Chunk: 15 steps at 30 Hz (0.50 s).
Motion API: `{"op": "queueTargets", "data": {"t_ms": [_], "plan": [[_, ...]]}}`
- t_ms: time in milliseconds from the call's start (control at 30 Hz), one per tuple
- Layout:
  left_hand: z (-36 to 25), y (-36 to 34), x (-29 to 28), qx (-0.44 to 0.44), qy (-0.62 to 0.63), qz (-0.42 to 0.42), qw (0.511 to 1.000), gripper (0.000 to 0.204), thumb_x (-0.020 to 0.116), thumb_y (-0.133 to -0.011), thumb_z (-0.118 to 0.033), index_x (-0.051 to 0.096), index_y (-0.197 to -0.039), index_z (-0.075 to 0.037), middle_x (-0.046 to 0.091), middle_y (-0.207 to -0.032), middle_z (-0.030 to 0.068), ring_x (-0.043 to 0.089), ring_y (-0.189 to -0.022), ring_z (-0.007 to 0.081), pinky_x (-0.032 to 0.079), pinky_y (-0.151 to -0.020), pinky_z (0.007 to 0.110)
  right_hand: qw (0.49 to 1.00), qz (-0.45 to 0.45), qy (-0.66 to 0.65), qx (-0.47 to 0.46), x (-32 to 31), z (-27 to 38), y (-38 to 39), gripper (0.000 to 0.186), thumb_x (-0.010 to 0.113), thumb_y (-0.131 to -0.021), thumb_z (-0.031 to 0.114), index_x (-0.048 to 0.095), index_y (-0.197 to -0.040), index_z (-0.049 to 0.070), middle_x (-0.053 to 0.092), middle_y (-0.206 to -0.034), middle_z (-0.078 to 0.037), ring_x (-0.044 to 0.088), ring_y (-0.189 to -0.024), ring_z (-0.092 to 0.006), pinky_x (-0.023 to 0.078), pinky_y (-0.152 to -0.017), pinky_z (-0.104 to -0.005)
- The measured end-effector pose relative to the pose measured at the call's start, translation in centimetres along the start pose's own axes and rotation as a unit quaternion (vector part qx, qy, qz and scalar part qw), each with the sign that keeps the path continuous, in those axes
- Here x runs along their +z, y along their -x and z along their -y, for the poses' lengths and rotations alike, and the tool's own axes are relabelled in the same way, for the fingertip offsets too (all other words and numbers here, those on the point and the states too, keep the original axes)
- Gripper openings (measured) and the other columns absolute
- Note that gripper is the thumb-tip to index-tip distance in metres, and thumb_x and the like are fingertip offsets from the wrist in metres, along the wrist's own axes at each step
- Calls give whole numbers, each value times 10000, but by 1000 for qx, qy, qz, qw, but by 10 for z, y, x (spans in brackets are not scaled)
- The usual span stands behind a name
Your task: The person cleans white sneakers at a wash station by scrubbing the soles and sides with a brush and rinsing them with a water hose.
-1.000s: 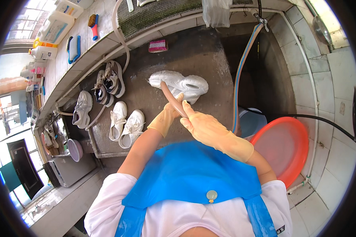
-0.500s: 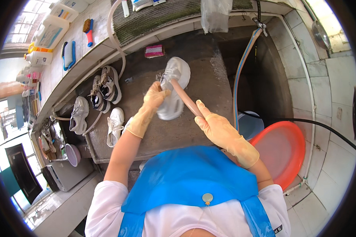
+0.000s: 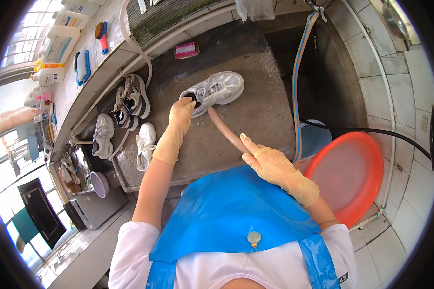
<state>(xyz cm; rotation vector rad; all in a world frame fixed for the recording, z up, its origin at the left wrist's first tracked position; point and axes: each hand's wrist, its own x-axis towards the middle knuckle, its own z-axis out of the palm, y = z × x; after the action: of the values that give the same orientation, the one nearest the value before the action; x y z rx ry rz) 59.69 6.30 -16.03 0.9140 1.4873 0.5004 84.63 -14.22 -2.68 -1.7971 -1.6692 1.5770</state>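
Note:
A white sneaker [image 3: 226, 87] rests on the dark stone slab [image 3: 255, 120], its toe pointing right and its opening toward my left hand [image 3: 177, 124]. That gloved hand grips the shoe at the heel opening, fingers hooked over the collar. My right hand [image 3: 280, 169], also in a pale yellow rubber glove, is closed round a pinkish hose [image 3: 225, 131]. The hose's end is at the near side of the sneaker. Any water coming out is hard to make out.
Left on the slab are a white shoe [image 3: 145, 146], a grey-white sneaker [image 3: 102, 137] and dark-and-beige sneakers [image 3: 136, 96]. A pink scrubbing pad [image 3: 186, 50] lies behind. Brushes [image 3: 83, 68] and bottles line the ledge. At right are a red basin [image 3: 346, 178], blue bucket [image 3: 315, 138] and striped hose [image 3: 297, 82].
The sneaker has turned from pointing away to pointing right, and my left hand has shifted to its heel. The hose end has moved from over the shoe to its near side.

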Motion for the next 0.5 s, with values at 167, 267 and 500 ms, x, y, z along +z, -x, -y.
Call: {"op": "queueTargets", "data": {"t_ms": [167, 267, 500], "plan": [[16, -81, -21, 21, -293, 102, 950, 97, 644, -893, -48, 650, -810, 1, 626, -785, 74, 607, -707, 191, 480, -639, 303, 999, -40, -12, -28, -1, 0, 3, 557, 403, -1042, 370, 310, -1514, 88, 639, -1089, -213, 635, -934, -406, 504, -810, -498], [1, -84, -7, -236, 105, 0, 966, 43, 661, -826, 23, 643, -831, -16, 635, -823, 98, 639, -753, 244, 515, -662, 331, 997, -69, -27, -24, -4, -2, 4, 557, 398, -1043, 367, 305, -1515, 86, 635, -1103, -214, 635, -937, -404, 505, -808, -501], [-26, -46, 17, -235, 337, 80, 908, 146, 631, -839, -58, 626, -965, 16, 669, -939, 127, 658, -890, 258, 567, -816, 355, 997, -68, -29, 0, -6, 0, 0, 552, 377, -1049, 356, 289, -1522, 85, 628, -1109, -215, 630, -942, -413, 498, -818, -512]]}}
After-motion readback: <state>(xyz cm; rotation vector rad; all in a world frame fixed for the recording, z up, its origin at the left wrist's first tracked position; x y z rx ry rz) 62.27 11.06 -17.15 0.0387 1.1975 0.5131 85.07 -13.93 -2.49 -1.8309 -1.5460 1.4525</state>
